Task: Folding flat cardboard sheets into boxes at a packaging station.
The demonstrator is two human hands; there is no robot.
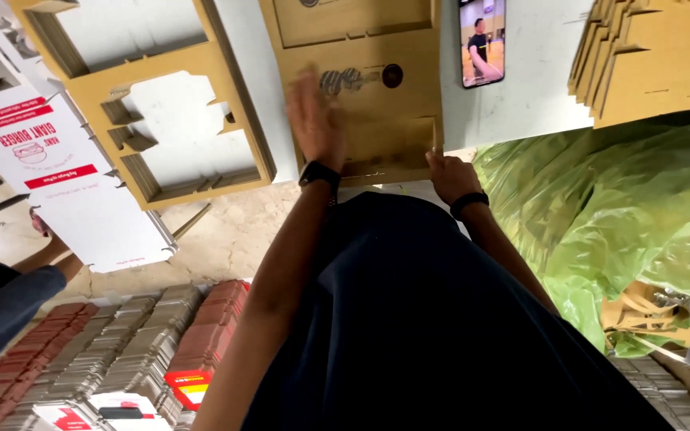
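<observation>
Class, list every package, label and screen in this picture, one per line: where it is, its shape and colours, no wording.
Flat brown cardboard blank: on the table, under both hands.
Phone screen: right of it, upright rectangle, lit.
White carton sheet: far left, red label bars.
Brown cut-out frame: upper left.
Brown cardboard stack: top right.
Folded cartons: rows below left, red and grey.

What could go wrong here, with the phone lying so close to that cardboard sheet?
The left hand presses flat on the brown cardboard sheet while the right hand pinches its near edge. A sideways shove might nudge the phone beside it. The thin edge could also cut a finger.
</observation>
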